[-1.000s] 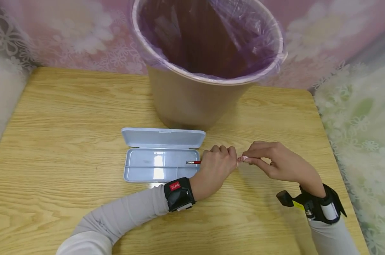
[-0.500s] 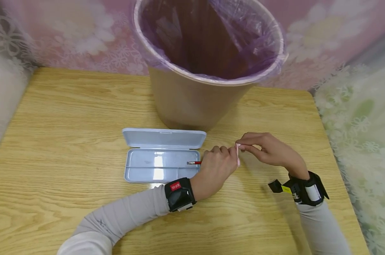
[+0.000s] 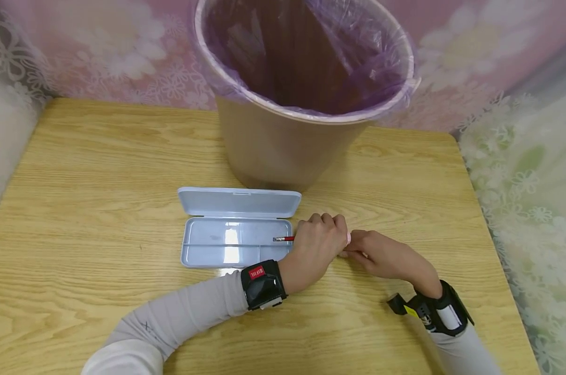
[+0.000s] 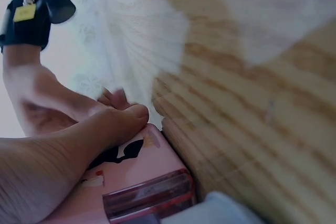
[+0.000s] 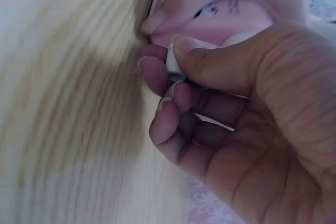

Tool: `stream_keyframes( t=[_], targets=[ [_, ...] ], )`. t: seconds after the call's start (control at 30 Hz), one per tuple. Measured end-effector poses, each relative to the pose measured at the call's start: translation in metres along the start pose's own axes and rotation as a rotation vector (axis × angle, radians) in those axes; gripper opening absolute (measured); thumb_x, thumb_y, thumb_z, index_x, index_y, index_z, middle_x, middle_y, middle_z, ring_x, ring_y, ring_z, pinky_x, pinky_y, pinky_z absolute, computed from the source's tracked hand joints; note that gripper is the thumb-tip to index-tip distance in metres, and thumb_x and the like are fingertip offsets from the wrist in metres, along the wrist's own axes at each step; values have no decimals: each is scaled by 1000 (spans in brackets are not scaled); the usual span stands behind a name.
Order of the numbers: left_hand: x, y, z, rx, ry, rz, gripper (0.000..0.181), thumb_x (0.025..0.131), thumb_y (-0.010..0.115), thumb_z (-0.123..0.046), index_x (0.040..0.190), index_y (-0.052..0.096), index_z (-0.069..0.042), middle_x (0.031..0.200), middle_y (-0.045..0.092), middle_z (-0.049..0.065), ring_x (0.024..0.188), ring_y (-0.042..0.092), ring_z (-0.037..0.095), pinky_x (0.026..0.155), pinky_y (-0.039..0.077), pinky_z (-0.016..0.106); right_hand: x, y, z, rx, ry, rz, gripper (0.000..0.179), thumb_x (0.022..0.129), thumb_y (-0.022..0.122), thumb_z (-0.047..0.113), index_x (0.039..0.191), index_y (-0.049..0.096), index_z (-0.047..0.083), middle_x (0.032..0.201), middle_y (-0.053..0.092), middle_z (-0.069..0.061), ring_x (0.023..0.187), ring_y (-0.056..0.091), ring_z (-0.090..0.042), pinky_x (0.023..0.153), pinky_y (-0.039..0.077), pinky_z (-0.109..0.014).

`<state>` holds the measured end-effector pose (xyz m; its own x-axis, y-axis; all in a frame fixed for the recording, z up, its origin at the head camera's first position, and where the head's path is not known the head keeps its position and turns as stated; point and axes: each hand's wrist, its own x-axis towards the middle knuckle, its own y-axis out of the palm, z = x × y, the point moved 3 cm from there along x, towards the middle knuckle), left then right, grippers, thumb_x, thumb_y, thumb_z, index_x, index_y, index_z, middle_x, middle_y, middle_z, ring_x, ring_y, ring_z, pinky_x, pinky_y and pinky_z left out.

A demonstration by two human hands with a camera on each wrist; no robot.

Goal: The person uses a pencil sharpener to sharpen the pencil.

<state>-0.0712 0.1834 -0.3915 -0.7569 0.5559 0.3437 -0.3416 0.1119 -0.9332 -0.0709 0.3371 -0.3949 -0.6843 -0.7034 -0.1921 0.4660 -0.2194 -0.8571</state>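
Observation:
My left hand (image 3: 314, 250) grips a pink pencil sharpener (image 4: 157, 166) with a cartoon print and a dark see-through drawer; in the head view the hand covers most of it. A red pencil (image 3: 285, 239) pokes out to the left of that hand, its metal-tipped end over the case. At the sharpener's right side my right hand (image 3: 386, 255) pinches the crank's white knob (image 5: 174, 66) between thumb and forefinger, with the other fingers curled below. A sliver of the pink crank (image 3: 349, 238) shows between the two hands.
An open light-blue pencil case (image 3: 212, 232) with divided compartments lies left of my left hand, lid raised at the back. Behind it stands a tall beige bin (image 3: 283, 151) lined with a purple bag. The wooden table (image 3: 100, 172) ends at a flowered pink cloth (image 3: 170, 67).
My right hand has gone round with the crank, first up and leftward, then down close beside the left hand. The left hand, pencil and case have stayed put.

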Motion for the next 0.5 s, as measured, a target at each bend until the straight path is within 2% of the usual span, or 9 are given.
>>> stream_keyframes(
  t=[0.13, 0.27, 0.37, 0.5],
  targets=[
    [1, -1, 0, -13, 14, 55, 28, 104, 58, -35, 81, 54, -19, 67, 58, -6, 57, 53, 8, 46, 41, 21, -8, -1, 12, 2, -27, -15, 17, 97, 63, 1, 88, 70, 14, 81, 56, 8, 74, 44, 2, 66, 42, -20],
    [1, -1, 0, -10, 19, 40, 28, 106, 54, -35, 81, 55, -20, 66, 57, -6, 57, 52, 7, 45, 39, 20, -14, -8, 24, -22, -64, -29, 22, 96, 64, 0, 81, 64, 16, 76, 48, 12, 71, 40, 2, 64, 38, -18],
    [1, -1, 0, 7, 17, 33, 32, 106, 52, -41, 81, 55, -20, 65, 56, -6, 55, 50, 6, 45, 37, 20, -17, -15, 32, -52, -78, -31, 25, 95, 66, 0, 78, 61, 19, 74, 42, 14, 70, 38, 2, 63, 36, -17],
    [1, -1, 0, 22, 17, 44, 33, 107, 50, -41, 81, 55, -21, 64, 55, -7, 55, 50, 6, 44, 37, 20, -19, -21, 39, -101, -68, -29, 21, 94, 68, 3, 82, 64, 19, 76, 46, 15, 71, 39, 3, 63, 37, -17]
  ],
)
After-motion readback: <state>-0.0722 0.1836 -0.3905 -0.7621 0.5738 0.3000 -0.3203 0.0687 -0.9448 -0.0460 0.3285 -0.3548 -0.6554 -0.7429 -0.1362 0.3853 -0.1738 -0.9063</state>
